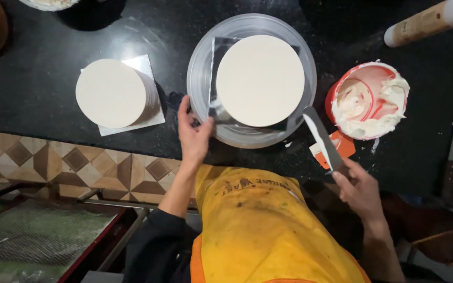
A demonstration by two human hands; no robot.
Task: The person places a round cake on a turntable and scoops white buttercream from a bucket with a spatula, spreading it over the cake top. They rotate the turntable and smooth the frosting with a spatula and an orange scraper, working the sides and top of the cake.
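A round cake [260,80] is seated on a silver board [221,107] atop the turntable [197,68]. The board's near corner is pinched by the left hand [193,133]. A spatula [322,137] is gripped by the right hand [360,189], blade raised beside the cake. A red cream tub [368,99] is set right; a second cake [112,93] left.

— What colours sit up top?

— The table [38,78] is black. On it the round cake [260,80] is pale cream, resting on a shiny silver board [219,50] over a clear grey turntable [200,68].

— And beside it?

— A second cream cake [112,93] on a silver-white board [141,64], and a red bowl [365,86] of off-white cream.

— Below?

— A yellow apron [258,230], stained dark, with orange edging; tiles [69,160] in a brown and beige diamond pattern.
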